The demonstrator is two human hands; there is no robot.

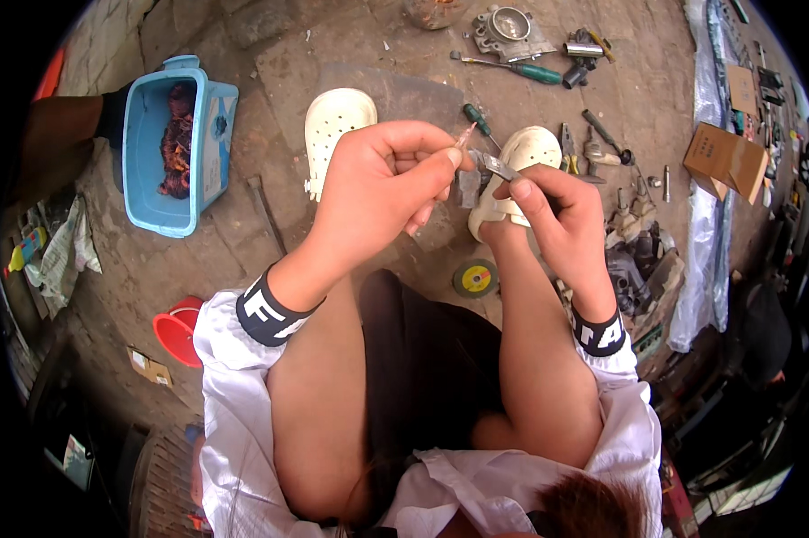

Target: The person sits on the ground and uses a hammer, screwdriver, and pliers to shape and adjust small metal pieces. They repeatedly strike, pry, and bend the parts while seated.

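Note:
My left hand (391, 179) is closed in a pinch, thumb against forefinger. A thin pinkish piece (466, 135) pokes out between the fingertips; its kind is too small to tell. Opposite it, my right hand (561, 215) grips a short flat grey metal tool (493, 165) that looks like a knife blade. Its far end comes close to the left fingertips, and I cannot tell whether they touch. Both hands are raised above my knees, over my cream clogs (340, 117). On the ground beyond lies a small green-handled screwdriver (478, 117).
Coils of copper wire (177, 143) fill part of a blue plastic tub (200, 202) at left. A red bucket (178, 332), yellow-centred disc (475, 278), larger screwdriver (534, 72), pliers (568, 148), metal housing (510, 27) and cardboard box (725, 160) stand or lie around me.

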